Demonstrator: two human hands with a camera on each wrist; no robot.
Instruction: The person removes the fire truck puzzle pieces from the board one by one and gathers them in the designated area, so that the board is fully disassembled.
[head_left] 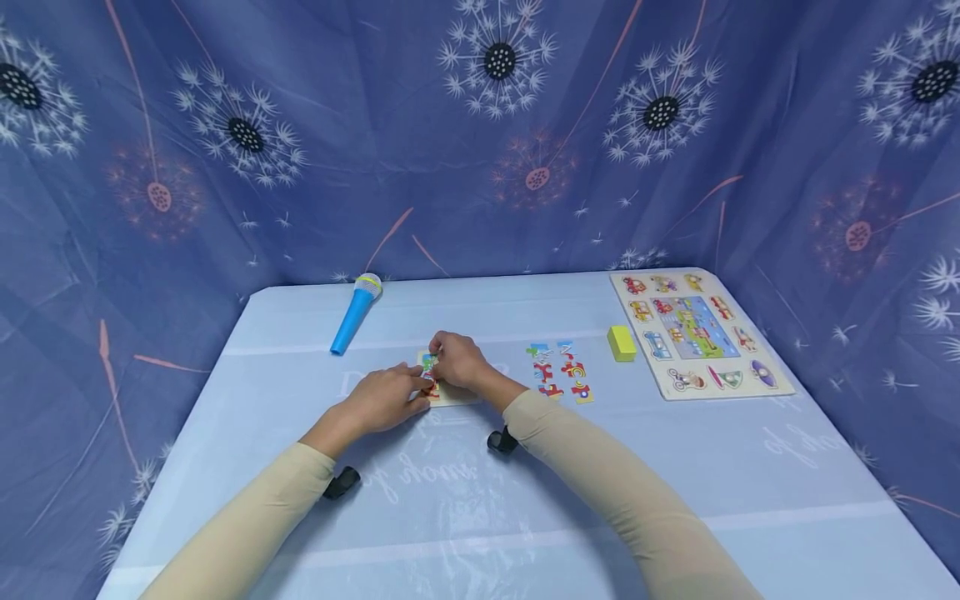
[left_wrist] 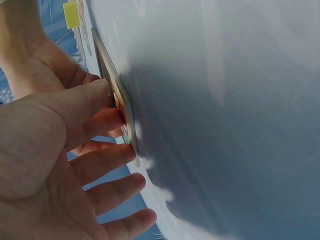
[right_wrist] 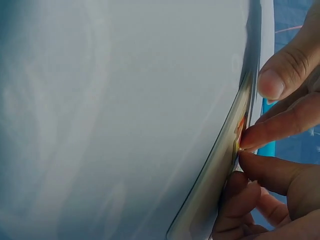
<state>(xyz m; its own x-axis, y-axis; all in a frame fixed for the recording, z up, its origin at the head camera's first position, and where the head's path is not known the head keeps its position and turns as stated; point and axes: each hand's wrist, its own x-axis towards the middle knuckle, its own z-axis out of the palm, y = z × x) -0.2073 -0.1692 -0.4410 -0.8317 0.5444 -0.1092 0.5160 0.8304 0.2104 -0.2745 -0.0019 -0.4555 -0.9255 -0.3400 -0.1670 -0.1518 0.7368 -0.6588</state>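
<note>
A small wooden puzzle board (head_left: 459, 397) lies flat near the middle of the table, with colourful jigsaw pieces (head_left: 428, 364) set along its left side. From the left, my left hand (head_left: 384, 397) touches the board and its pieces with extended fingertips; in the left wrist view its fingers (left_wrist: 112, 160) are spread at the board's edge. Over the board, my right hand (head_left: 459, 360) has its fingers curled and pinches at a red and yellow puzzle piece (right_wrist: 237, 142), mostly hidden by the fingers. To its right lie several loose jigsaw pieces (head_left: 576, 371) in two columns.
A blue toy microphone (head_left: 351, 321) lies at the back left. Right of the loose pieces stands a yellow block (head_left: 622, 343), beside a large wooden picture board (head_left: 757, 384). Patterned blue cloth (head_left: 390, 167) hangs behind the table.
</note>
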